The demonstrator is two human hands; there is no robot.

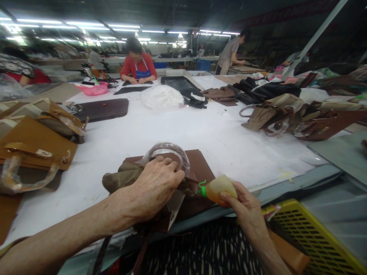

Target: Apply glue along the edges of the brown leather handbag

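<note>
A brown handbag [200, 164] lies on the white tabletop at the near edge, its handle [180, 152] wrapped in clear plastic. My left hand [160, 181] is closed over the bag's top, fingers curled on the material below the handle; the fingertips are partly hidden. Olive-brown lining [122, 177] bulges out to the left of it. In my right hand [243, 200] is a squeeze bottle [220, 190] of amber liquid, tilted sideways. Its green nozzle [202, 188] points left at the bag's edge, close to or touching it. I cannot tell which.
Tan handbags [31, 152] stand at the left, brown handbags [269, 114] at the right. Farther back are a dark leather panel [103, 109], a white plastic bundle [162, 96] and a pink basket [93, 88]. A yellow crate [312, 233] sits low right. A co-worker [139, 68] sits opposite.
</note>
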